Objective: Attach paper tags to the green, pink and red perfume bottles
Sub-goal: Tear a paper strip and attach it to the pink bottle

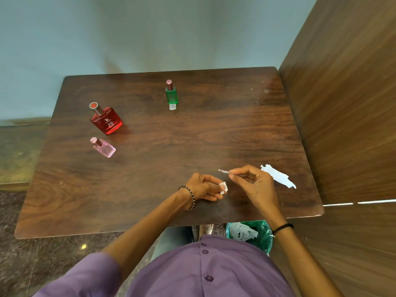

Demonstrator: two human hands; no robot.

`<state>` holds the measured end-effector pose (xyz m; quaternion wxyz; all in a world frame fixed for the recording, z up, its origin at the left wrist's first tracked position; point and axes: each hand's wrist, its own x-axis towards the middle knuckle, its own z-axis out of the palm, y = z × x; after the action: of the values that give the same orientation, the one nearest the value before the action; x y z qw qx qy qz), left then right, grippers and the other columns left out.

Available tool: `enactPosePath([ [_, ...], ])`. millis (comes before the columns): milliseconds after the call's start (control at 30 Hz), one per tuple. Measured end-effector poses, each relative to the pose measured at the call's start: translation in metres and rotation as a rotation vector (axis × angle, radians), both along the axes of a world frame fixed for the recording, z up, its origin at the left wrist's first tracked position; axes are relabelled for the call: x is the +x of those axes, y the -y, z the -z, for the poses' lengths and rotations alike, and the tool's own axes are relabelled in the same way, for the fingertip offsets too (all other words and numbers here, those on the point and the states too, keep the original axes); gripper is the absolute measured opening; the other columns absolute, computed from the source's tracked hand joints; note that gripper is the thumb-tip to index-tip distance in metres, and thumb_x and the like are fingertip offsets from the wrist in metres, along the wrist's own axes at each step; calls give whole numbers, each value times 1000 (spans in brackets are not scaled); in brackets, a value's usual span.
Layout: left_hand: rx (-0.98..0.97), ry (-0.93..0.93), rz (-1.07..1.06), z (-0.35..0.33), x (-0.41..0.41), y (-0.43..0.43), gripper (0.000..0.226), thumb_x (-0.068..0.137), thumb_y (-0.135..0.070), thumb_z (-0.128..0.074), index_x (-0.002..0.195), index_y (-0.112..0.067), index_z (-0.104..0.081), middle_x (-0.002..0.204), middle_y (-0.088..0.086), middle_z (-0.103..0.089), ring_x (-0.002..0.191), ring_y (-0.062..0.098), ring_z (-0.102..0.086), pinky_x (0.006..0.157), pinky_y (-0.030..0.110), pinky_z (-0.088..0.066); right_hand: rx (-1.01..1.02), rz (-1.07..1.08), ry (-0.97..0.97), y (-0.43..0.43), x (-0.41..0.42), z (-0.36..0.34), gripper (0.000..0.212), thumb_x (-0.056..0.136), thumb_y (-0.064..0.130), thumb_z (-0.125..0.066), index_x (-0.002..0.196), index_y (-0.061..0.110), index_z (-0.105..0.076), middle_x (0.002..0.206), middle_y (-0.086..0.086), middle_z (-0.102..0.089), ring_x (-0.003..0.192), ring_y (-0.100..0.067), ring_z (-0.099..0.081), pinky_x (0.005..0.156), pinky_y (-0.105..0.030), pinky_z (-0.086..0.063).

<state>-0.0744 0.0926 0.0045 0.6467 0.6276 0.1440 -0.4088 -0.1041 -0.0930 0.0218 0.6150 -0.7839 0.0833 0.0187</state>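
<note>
The green perfume bottle (pixel 171 95) stands at the back middle of the wooden table (pixel 150 179), with a small white paper tag (pixel 172 106) at its base. The red bottle (pixel 106 118) and the smaller pink bottle (pixel 103 147) stand at the left. Near the front edge my left hand (pixel 203 187) pinches a small white paper piece (pixel 223 187). Just to its right, my right hand (pixel 254 183) holds a thin metal pin-like tool (pixel 227 172) pointing left.
A torn white paper strip (pixel 278 176) lies on the table right of my right hand. A wooden panel (pixel 342 103) rises along the table's right side. A green-lined bin (pixel 250 234) with paper scraps sits under the front edge.
</note>
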Motion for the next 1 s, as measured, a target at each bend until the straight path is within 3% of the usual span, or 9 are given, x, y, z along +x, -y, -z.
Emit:
enactPosePath([
  [333,56,77,315,10,-21,47,11,89,-6,-66,85,-16,-68,74,1,-71,55,3,-68,58,21,-53,21,35,-51,5,0,2,5,83,4,-80,84,9,-77,85,-2,-78,87,-21,-74,85,-33,-60],
  [400,64,61,313,12,-25,57,6,90,-7,-65,91,-10,-70,72,0,-71,55,4,-67,59,22,-52,7,38,-57,6,0,0,5,83,6,-80,84,11,-78,85,0,-79,87,-18,-74,85,-32,-60],
  [500,67,35,364,11,-28,72,20,91,-10,-64,107,0,-70,71,-3,-71,58,6,-68,60,21,-54,-12,45,-49,9,0,-1,5,82,9,-81,83,12,-78,85,2,-79,87,-14,-74,84,-28,-59],
  [633,24,-25,495,10,-26,89,31,99,-9,-50,129,0,-55,118,11,-66,59,5,-68,53,19,-57,-24,56,-40,12,-1,-3,4,82,10,-81,84,11,-78,84,2,-79,86,-13,-74,82,-24,-59],
  [700,70,12,466,9,-20,90,29,98,-5,-49,125,-1,-58,119,12,-65,53,3,-67,50,17,-54,-27,59,-42,14,-1,-3,4,82,10,-81,84,13,-78,84,2,-78,86,-13,-74,81,-23,-58],
  [833,95,34,270,3,-5,74,16,93,-2,-53,96,-10,-67,96,12,-72,52,10,-68,54,24,-56,-19,75,-40,19,-1,0,4,83,10,-81,84,12,-78,83,1,-78,85,-15,-74,80,-24,-58],
  [1000,27,-38,-15,-2,14,51,26,101,-22,-45,102,-8,-67,98,16,-75,61,16,-72,54,24,-57,-94,59,-38,19,1,10,5,83,9,-80,84,14,-77,83,4,-78,84,-10,-74,83,-26,-58],
])
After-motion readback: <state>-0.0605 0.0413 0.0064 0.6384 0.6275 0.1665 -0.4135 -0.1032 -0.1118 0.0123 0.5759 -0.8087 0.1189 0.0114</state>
